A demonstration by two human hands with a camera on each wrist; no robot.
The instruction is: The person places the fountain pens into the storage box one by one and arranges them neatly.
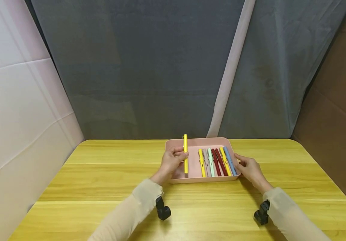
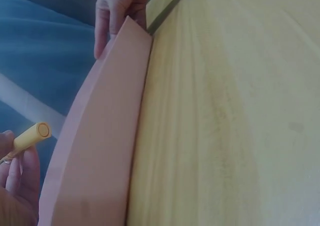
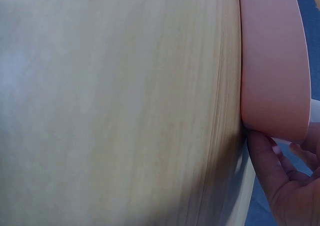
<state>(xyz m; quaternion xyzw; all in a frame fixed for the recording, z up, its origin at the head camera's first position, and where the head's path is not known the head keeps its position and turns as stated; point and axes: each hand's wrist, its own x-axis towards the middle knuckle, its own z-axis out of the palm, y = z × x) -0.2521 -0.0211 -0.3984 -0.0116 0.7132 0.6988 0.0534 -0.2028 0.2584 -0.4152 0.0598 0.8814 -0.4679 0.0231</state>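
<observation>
- Nearest the body, both sleeves cross the wooden table, which lies bare on either side of the hands.
- Just ahead, the left hand pinches a yellow pen at mid-length between thumb and curled fingers, over the left part of the pink tray.
- That pen's long axis runs away from the body, parallel to the row of pens lying flat to its right.
- Between the held pen and the row, a strip of tray floor lies open.
- Beside the tray's right wall, the right hand rests with relaxed fingers touching it, gripping nothing.
- Beyond the far rim, table runs to a grey curtain.
</observation>
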